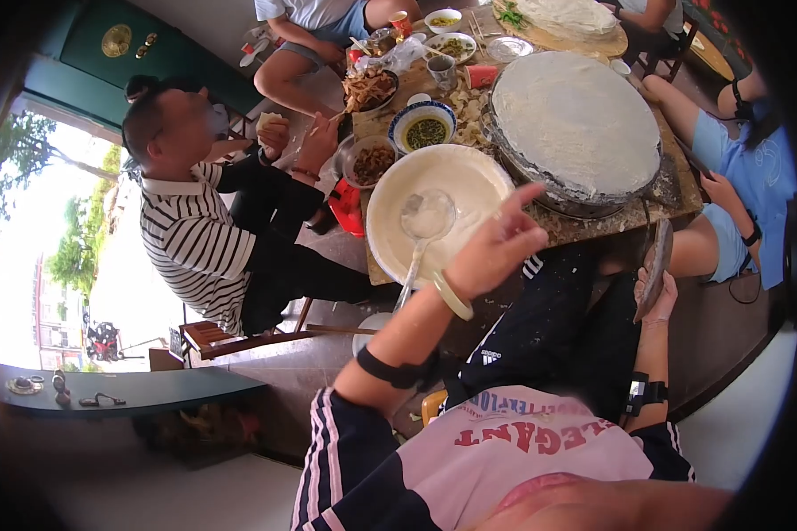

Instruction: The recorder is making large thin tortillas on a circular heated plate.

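My left hand (498,249) hovers by the right rim of a large cream basin (386,249), holding nothing, with its index finger stretched out towards a round griddle. Pale batter lies in that basin along with a metal ladle (428,216), whose handle leans over the near rim. A thin whitish layer of batter (574,123) covers nearly the whole top of the griddle (558,199). Low on the right, beside my leg, my right hand (664,299) grips a dark, long, flat spreader (657,262), apparently wooden, held on edge away from the griddle.
The wooden table (591,229) also bears a blue-rimmed bowl of green sauce (425,129), a bowl of chopped food (370,162), a paper cup (481,76) and a board of stacked flatbreads (571,23). A person in stripes (196,226) sits left, eating; another in blue (737,179) sits right.
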`<control>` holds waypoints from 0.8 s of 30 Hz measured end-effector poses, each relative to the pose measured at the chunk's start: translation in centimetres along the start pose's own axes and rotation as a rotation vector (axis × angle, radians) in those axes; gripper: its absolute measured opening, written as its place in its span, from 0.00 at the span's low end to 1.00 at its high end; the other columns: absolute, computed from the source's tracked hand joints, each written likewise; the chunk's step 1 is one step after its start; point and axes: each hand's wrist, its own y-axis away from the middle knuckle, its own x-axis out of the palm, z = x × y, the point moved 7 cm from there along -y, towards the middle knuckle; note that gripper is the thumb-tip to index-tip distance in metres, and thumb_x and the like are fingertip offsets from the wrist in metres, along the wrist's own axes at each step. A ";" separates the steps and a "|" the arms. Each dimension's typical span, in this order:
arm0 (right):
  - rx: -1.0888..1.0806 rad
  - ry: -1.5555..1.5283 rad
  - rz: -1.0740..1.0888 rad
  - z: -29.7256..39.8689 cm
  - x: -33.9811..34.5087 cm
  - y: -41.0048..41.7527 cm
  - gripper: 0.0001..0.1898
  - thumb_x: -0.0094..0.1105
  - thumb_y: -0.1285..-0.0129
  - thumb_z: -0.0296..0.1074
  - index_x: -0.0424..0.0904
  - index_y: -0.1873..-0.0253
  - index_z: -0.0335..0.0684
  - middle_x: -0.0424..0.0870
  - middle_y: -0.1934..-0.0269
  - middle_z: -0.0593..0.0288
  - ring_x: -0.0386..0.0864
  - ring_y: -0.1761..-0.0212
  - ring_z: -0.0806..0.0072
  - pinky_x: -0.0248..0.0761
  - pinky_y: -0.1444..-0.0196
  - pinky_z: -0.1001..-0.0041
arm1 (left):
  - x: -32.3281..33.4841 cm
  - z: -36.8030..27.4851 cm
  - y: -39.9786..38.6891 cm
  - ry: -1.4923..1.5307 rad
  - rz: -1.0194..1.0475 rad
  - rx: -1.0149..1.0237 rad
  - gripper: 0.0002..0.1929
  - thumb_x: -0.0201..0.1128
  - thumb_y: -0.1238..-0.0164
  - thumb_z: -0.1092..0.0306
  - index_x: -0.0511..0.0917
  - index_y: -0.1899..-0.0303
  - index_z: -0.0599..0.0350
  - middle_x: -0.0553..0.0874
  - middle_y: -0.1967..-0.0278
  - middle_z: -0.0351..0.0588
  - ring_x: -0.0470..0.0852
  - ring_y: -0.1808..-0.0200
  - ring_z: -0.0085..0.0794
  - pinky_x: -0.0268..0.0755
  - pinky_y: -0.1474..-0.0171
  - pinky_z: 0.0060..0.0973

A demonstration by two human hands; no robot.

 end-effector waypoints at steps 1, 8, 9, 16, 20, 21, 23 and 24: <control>0.003 -0.005 0.097 0.3 -0.2 -0.2 0.20 0.49 0.45 0.43 0.70 0.52 0.34 0.78 0.67 0.53 0.76 0.75 0.69 0.72 0.78 0.77 | -3.7 -1.9 -1.2 -0.103 -0.148 -0.060 0.31 0.57 0.41 0.69 0.53 0.36 0.48 0.72 0.71 0.33 0.65 0.77 0.12 0.58 0.76 0.10; 0.061 -0.088 0.281 -0.5 -0.1 -1.3 0.22 0.47 0.43 0.41 0.67 0.48 0.33 0.77 0.57 0.56 0.77 0.57 0.66 0.75 0.70 0.72 | -27.2 1.0 -8.1 -0.453 -0.543 -0.351 0.42 0.57 0.47 0.77 0.42 0.33 0.46 0.70 0.80 0.38 0.65 0.85 0.20 0.56 0.83 0.18; 0.056 -0.088 0.265 -0.4 -0.3 -1.3 0.22 0.47 0.43 0.41 0.67 0.48 0.33 0.77 0.57 0.56 0.77 0.57 0.66 0.75 0.70 0.72 | -29.7 3.3 -8.9 -0.506 -0.563 -0.525 0.42 0.56 0.46 0.77 0.41 0.33 0.45 0.70 0.81 0.39 0.65 0.85 0.23 0.56 0.83 0.20; 0.084 -0.241 0.476 -1.0 2.0 -1.7 0.21 0.45 0.40 0.37 0.63 0.45 0.30 0.71 0.53 0.53 0.72 0.56 0.63 0.74 0.70 0.70 | -41.0 13.7 -11.6 -0.985 -0.466 -1.141 0.34 0.46 0.34 0.55 0.35 0.34 0.38 0.74 0.53 0.56 0.74 0.55 0.37 0.55 0.44 0.37; 0.069 -0.270 0.442 -0.3 1.3 -1.2 0.21 0.47 0.41 0.36 0.63 0.47 0.29 0.69 0.54 0.54 0.66 0.63 0.67 0.67 0.74 0.72 | -33.5 8.9 -12.4 -1.210 -0.325 -1.156 0.41 0.47 0.37 0.57 0.22 0.36 0.32 0.71 0.52 0.55 0.73 0.53 0.37 0.59 0.48 0.39; 0.077 -0.274 0.445 -0.5 1.8 -1.3 0.21 0.47 0.41 0.36 0.63 0.47 0.29 0.69 0.54 0.54 0.66 0.63 0.67 0.67 0.74 0.72 | -34.2 8.9 -12.0 -1.210 -0.331 -1.163 0.41 0.47 0.37 0.57 0.22 0.36 0.32 0.71 0.52 0.55 0.73 0.53 0.37 0.59 0.48 0.39; 0.076 -0.281 0.443 -0.6 2.8 -1.4 0.19 0.48 0.42 0.35 0.63 0.50 0.27 0.68 0.57 0.54 0.65 0.65 0.68 0.64 0.75 0.74 | -35.4 8.9 -11.4 -1.064 -0.400 -1.159 0.46 0.52 0.41 0.64 0.21 0.37 0.29 0.71 0.50 0.56 0.73 0.53 0.36 0.61 0.49 0.40; 0.074 -0.280 0.440 -0.6 2.7 -1.4 0.19 0.48 0.42 0.35 0.63 0.50 0.27 0.68 0.57 0.54 0.65 0.65 0.68 0.64 0.75 0.74 | -35.6 8.7 -11.7 -1.263 -0.399 -1.111 0.45 0.51 0.40 0.63 0.21 0.36 0.32 0.71 0.49 0.57 0.74 0.51 0.39 0.62 0.49 0.40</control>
